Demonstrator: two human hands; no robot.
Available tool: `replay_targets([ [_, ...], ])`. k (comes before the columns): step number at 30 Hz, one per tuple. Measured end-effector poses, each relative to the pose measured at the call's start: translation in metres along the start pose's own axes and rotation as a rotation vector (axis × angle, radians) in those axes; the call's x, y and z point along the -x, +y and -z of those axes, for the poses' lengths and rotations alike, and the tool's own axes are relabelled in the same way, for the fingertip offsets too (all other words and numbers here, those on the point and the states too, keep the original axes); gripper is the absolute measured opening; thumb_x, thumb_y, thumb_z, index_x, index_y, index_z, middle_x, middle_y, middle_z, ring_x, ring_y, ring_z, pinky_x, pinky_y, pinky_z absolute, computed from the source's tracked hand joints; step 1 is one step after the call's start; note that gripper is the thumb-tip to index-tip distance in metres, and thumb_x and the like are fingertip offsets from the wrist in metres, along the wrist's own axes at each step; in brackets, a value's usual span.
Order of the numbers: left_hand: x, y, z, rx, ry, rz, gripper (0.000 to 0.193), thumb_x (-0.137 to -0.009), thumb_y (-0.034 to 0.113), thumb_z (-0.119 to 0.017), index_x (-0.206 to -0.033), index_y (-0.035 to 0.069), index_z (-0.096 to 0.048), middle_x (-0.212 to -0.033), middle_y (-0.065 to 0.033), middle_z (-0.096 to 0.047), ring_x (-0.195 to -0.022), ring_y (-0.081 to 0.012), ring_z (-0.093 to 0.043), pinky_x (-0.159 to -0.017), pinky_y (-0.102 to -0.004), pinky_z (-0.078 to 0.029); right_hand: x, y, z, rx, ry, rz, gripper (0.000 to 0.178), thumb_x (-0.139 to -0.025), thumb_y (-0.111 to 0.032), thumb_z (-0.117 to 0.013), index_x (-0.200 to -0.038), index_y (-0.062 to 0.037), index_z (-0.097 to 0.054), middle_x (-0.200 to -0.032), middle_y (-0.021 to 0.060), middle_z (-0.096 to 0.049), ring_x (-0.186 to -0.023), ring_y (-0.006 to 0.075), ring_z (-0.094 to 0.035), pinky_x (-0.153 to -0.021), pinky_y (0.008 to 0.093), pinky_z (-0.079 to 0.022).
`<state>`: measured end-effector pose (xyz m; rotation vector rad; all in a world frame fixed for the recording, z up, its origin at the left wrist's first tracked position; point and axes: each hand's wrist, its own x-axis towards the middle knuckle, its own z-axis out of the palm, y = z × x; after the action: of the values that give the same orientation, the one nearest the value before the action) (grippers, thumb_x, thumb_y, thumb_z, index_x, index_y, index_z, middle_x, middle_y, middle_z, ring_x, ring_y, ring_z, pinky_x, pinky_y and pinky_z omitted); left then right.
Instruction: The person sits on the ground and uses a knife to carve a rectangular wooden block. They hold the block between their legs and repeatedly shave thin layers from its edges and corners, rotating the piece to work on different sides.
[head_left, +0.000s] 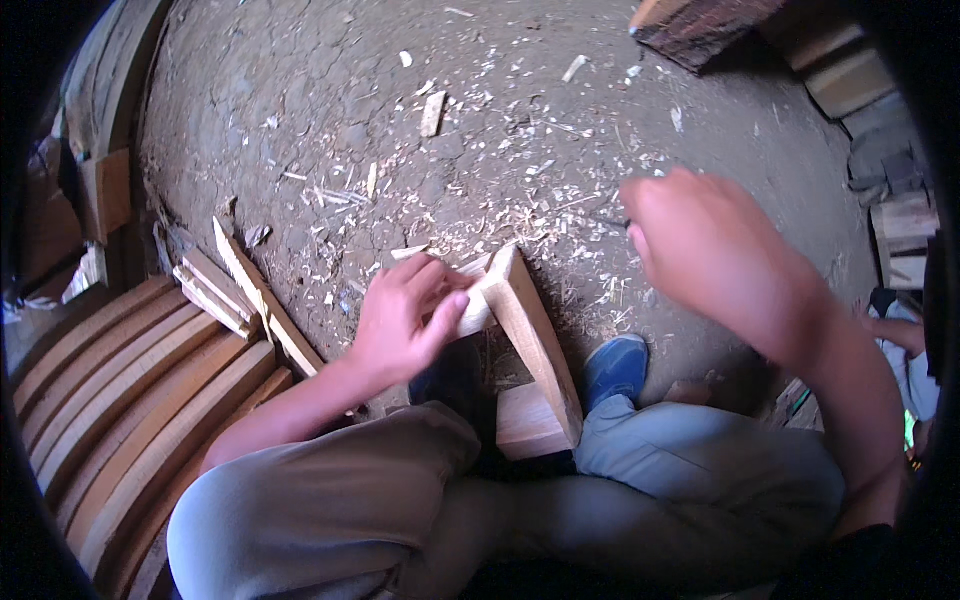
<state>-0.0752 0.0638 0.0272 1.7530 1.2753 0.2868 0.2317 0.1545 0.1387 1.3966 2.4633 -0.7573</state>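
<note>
Between my feet stands a pale wooden frame point(535, 335) of boards meeting at an angle, with its corner pointing away from me. My left hand point(408, 312) is wrapped round the short board point(476, 314) on the left of that corner, thumb on the near side. A wider block point(527, 418) shows at the frame's near end. Off to the right and apart from the wood, my right hand point(700, 235) is raised in a fist. A thin dark thing pokes out at its fingers, but blur hides what it is.
Wood shavings point(530, 225) and chips litter the earth floor point(300, 90). At left lie several curved planks point(150, 400) and a pointed offcut point(262, 295). Timber point(700, 25) lies at the far right. Another person's arm point(897, 330) shows at the right edge.
</note>
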Motion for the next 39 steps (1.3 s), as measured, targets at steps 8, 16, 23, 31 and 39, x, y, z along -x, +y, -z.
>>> replay_targets([
  [8,-0.074,0.009,0.015,-0.114,-0.584,-0.027,0.076,-0.106,0.065,-0.015,-0.152,0.016,-0.051,-0.137,-0.0242,-0.055,-0.131,-0.0418,-0.051,-0.115,-0.0491,-0.038,-0.01,0.005,0.02,0.15,-0.263,-0.215,0.013,-0.09,-0.006,-0.062,-0.097,0.0009,-0.071,-0.095,0.022,-0.072,-0.094,0.0404,-0.071,-0.083,0.0492,-0.057],
  [16,-0.079,0.007,-0.01,-0.112,-0.528,-0.018,0.077,-0.108,0.061,-0.011,-0.151,0.012,-0.052,-0.128,-0.0253,-0.056,-0.13,-0.0418,-0.049,-0.113,-0.0486,-0.038,-0.001,0.005,0.022,0.155,-0.321,-0.192,0.013,-0.083,0.0,-0.065,-0.093,0.0017,-0.073,-0.096,0.0226,-0.073,-0.096,0.0377,-0.073,-0.082,0.046,-0.059],
  [23,-0.082,0.002,-0.017,-0.058,-0.518,0.002,0.081,-0.107,0.062,-0.01,-0.148,0.008,-0.055,-0.128,-0.0254,-0.055,-0.128,-0.0412,-0.052,-0.112,-0.0474,-0.039,0.009,0.007,0.017,0.135,-0.194,-0.156,0.014,-0.081,0.0,-0.068,-0.093,0.0014,-0.073,-0.096,0.0225,-0.074,-0.096,0.0375,-0.073,-0.082,0.0454,-0.06],
  [31,-0.072,-0.003,0.003,-0.19,-0.393,0.073,0.067,-0.109,0.054,-0.028,-0.142,0.004,-0.059,-0.121,-0.026,-0.058,-0.119,-0.0414,-0.057,-0.105,-0.0483,-0.044,0.008,-0.011,0.019,0.223,-0.129,-0.139,0.014,-0.081,-0.001,-0.069,-0.094,0.0012,-0.074,-0.097,0.0217,-0.074,-0.095,0.0368,-0.074,-0.082,0.0452,-0.06],
  [39,-0.029,0.016,0.008,0.029,-0.296,-0.168,0.051,-0.095,0.021,-0.073,-0.142,0.006,-0.061,-0.127,-0.0177,-0.07,-0.125,-0.0295,-0.063,-0.109,-0.0429,-0.045,0.0,0.0,0.032,0.306,-0.319,-0.238,0.018,-0.084,0.003,-0.062,-0.097,0.0058,-0.073,-0.098,0.0248,-0.074,-0.094,0.0363,-0.075,-0.081,0.0468,-0.06],
])
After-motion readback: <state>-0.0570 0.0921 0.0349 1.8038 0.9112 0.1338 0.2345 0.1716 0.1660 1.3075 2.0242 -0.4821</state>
